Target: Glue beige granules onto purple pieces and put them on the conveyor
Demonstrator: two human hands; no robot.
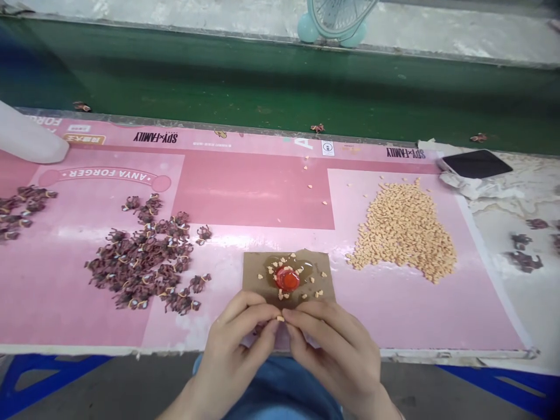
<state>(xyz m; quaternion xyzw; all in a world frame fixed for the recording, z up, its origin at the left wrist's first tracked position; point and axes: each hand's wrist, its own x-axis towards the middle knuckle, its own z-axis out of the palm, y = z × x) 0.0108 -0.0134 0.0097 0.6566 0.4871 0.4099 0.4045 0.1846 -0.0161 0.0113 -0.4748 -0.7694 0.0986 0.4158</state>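
My left hand [234, 350] and my right hand [328, 350] meet at the fingertips just below a square of brown cardboard [258, 271]. A tiny tan granule [279, 318] shows between the fingertips of both hands, and the fingers hide whatever else they hold. On the cardboard lies a pool of amber glue [273, 273] around a glossy red blob [287, 279], with several tan granules scattered on it. To the right stands a large heap of tan granules [402, 233]. To the left lies a heap of small dark maroon pieces with yellow bands [144, 256].
A pink printed mat [254, 198] covers the bench, with a smaller maroon heap [21, 213] at its left. A black phone [475, 163] lies at the far right, a white plastic container [26, 137] at the far left, and a pale green fan [336, 17] beyond the green ledge [280, 87].
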